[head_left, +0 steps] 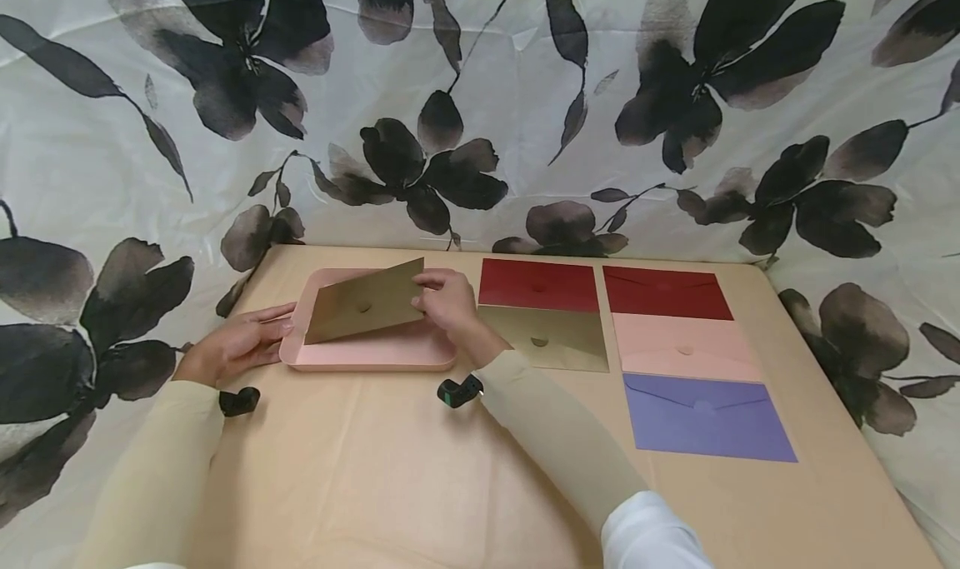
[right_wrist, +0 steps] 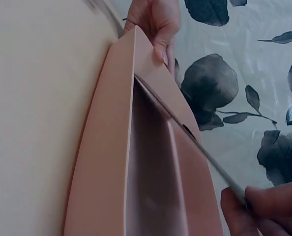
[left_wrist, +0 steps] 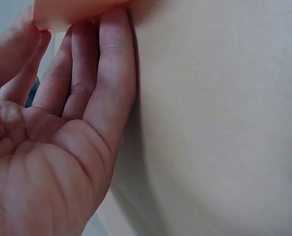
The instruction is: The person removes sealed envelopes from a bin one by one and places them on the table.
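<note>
At the left end of a pink tray [head_left: 375, 362], my left hand [head_left: 240, 344] holds its edge. In the left wrist view, the fingers [left_wrist: 84, 59] reach to the pink edge, their tips partly hidden by it, with the thumb to the left. My right hand [head_left: 450, 306] pinches a gold envelope [head_left: 367, 302] by its right end between thumb and fingers. The envelope slants over the tray, its left end low inside the tray and its right end raised. In the right wrist view, the envelope [right_wrist: 185, 128] shows edge-on above the tray's hollow.
Right of the tray, a dark red envelope [head_left: 536, 284] and a gold one [head_left: 551, 340] lie on the table [head_left: 390, 469]. Farther right is a column of a dark red envelope [head_left: 667, 294], a pink one [head_left: 682, 348] and a blue-violet one [head_left: 708, 415]. Floral cloth [head_left: 525, 94] hangs behind.
</note>
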Demonstrator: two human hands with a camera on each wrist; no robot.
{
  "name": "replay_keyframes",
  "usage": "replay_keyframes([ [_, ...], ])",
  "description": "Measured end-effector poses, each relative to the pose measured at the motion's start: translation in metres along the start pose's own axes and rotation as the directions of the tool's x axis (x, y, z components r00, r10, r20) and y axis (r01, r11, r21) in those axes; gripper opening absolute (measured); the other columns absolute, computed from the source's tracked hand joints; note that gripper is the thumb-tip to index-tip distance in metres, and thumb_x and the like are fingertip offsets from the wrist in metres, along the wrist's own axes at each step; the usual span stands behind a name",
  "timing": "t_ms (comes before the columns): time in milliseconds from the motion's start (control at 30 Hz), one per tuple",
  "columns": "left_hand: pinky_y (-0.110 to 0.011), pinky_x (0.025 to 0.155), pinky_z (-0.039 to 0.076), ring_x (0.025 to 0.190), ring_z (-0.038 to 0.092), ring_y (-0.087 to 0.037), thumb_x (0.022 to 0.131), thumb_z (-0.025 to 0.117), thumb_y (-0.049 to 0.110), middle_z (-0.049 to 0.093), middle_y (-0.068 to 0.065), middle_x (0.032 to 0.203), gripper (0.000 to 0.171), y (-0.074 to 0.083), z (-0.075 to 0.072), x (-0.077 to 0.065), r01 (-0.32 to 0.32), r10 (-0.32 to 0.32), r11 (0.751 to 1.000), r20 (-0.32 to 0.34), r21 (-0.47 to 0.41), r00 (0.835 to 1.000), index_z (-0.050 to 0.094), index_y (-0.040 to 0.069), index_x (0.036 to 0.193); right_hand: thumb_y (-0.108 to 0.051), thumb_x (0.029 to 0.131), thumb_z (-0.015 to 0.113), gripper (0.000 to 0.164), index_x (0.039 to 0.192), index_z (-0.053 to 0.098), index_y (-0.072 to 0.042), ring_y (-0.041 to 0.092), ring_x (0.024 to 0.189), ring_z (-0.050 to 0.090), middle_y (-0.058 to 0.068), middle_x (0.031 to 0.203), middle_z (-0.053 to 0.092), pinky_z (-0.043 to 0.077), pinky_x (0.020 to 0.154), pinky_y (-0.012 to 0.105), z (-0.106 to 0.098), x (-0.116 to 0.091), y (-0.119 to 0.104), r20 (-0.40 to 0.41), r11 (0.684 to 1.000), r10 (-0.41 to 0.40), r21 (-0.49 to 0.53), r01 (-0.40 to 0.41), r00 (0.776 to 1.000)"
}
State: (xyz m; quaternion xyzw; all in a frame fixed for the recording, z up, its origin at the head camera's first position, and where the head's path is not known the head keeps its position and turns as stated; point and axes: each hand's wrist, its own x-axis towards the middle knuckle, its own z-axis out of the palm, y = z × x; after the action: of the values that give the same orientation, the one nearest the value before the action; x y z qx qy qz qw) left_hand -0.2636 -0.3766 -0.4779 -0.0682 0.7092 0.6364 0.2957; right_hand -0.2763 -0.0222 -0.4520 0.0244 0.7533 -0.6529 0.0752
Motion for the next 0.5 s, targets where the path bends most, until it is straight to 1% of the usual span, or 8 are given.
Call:
replay_keyframes([
  [67,-0.024,0.086,0.060,0.103,0.070,0.000,0.106,0.060,0.022,0.069,0.029,0.111,0.082,-0.0001,0.0001,0.0000,-0.005,0.005,1.000,-0.004,0.005,1.000,0.007,0.014,0.168,0.015,0.081,0.067,0.062,0.135,0.072,-0.015,0.013,0.072,0.051,0.007,0.148,0.063,0.034,0.052,0.025,-0.0005,0.0012,-0.0012,-0.007,0.998,-0.003,-0.069,0.003,1.000],
  [133,-0.024,0.086,0.060,0.103,0.070,0.000,0.106,0.061,0.023,0.069,0.029,0.111,0.082,-0.0005,0.0000,0.0003,-0.011,0.011,1.000,-0.008,0.013,1.000,0.008,0.013,0.168,0.018,0.077,0.063,0.073,0.140,0.068,-0.018,0.012,0.084,0.052,0.007,0.151,0.061,0.033,0.052,0.025,-0.0006,0.0028,-0.0019,-0.004,0.991,-0.021,-0.134,0.021,1.000],
  [167,-0.024,0.086,0.060,0.103,0.070,0.000,0.106,0.061,0.023,0.069,0.029,0.112,0.082,-0.0005,0.0001,0.0002,-0.014,0.014,1.000,-0.008,0.016,1.000,0.008,0.013,0.168,0.020,0.076,0.061,0.076,0.142,0.066,-0.017,0.017,0.087,0.054,0.008,0.152,0.060,0.034,0.052,0.028,-0.0005,0.0035,-0.0017,0.013,0.990,-0.031,-0.139,0.033,0.999],
  [200,-0.024,0.086,0.060,0.103,0.070,0.000,0.106,0.062,0.024,0.069,0.029,0.111,0.082,-0.0007,0.0000,0.0003,-0.016,0.016,1.000,-0.012,0.020,1.000,0.009,0.013,0.168,0.020,0.076,0.061,0.076,0.143,0.066,-0.017,0.018,0.094,0.056,0.008,0.151,0.060,0.037,0.057,0.026,-0.0003,0.0044,-0.0015,0.030,0.987,-0.044,-0.151,0.048,0.999],
  [267,-0.024,0.087,0.060,0.104,0.070,0.000,0.105,0.062,0.024,0.069,0.029,0.112,0.083,-0.0009,0.0002,0.0000,-0.017,0.018,1.000,-0.012,0.024,1.000,0.009,0.012,0.168,0.020,0.076,0.061,0.075,0.142,0.066,-0.014,0.017,0.119,0.056,0.009,0.147,0.064,0.042,0.064,0.026,0.0000,0.0056,-0.0005,0.060,0.984,-0.066,-0.159,0.075,0.996],
  [333,-0.025,0.087,0.060,0.104,0.070,0.000,0.106,0.062,0.023,0.069,0.029,0.111,0.083,-0.0009,0.0003,-0.0003,-0.015,0.015,1.000,-0.011,0.022,1.000,0.008,0.012,0.168,0.019,0.076,0.063,0.072,0.140,0.068,-0.013,0.017,0.129,0.052,0.010,0.143,0.067,0.045,0.068,0.025,-0.0005,0.0061,0.0003,0.081,0.987,-0.069,-0.136,0.080,0.994],
  [400,-0.025,0.087,0.060,0.104,0.070,0.000,0.106,0.061,0.022,0.069,0.029,0.112,0.082,-0.0007,0.0003,-0.0009,-0.014,0.014,1.000,-0.007,0.017,1.000,0.007,0.012,0.168,0.019,0.077,0.066,0.068,0.137,0.070,-0.012,0.017,0.120,0.058,0.011,0.141,0.068,0.047,0.065,0.025,-0.0020,0.0062,0.0008,0.095,0.995,-0.054,-0.076,0.061,0.994],
  [500,-0.025,0.087,0.060,0.103,0.070,0.000,0.107,0.060,0.021,0.070,0.029,0.111,0.082,0.0007,0.0001,-0.0022,-0.014,0.014,1.000,-0.001,0.003,1.000,0.006,0.011,0.168,0.021,0.077,0.066,0.066,0.134,0.072,-0.011,0.012,0.081,0.060,0.016,0.144,0.065,0.043,0.054,0.024,-0.0066,0.0065,0.0007,0.108,0.999,-0.023,0.035,0.020,0.994],
])
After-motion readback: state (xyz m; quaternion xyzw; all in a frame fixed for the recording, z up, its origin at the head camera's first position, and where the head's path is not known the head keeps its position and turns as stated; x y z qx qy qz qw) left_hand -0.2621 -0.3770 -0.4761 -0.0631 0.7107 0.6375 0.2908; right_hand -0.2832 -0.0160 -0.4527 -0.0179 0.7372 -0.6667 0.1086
